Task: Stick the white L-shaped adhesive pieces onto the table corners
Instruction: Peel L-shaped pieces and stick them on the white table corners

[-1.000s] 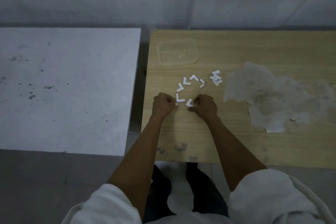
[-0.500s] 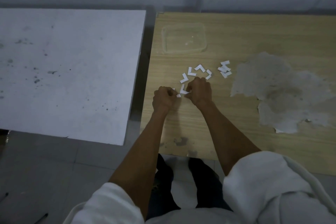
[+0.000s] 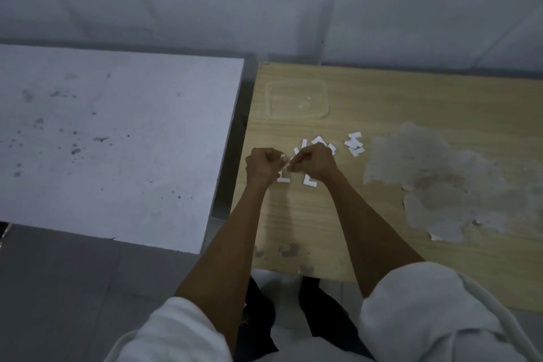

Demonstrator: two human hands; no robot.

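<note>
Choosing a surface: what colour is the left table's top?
The left table top is pale grey with dark specks; head view.

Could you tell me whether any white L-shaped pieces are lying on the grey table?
No, every visible L-shaped piece lies on the wooden table; the grey table shows only dark specks.

L-pieces partly behind right hand | wooden table cut off right

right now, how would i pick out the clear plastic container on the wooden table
Start at the light wooden table and go to its far left corner. A shallow clear plastic container sits there, beyond the white L-shaped pieces. It alone is see-through, wood grain showing through it.
</note>
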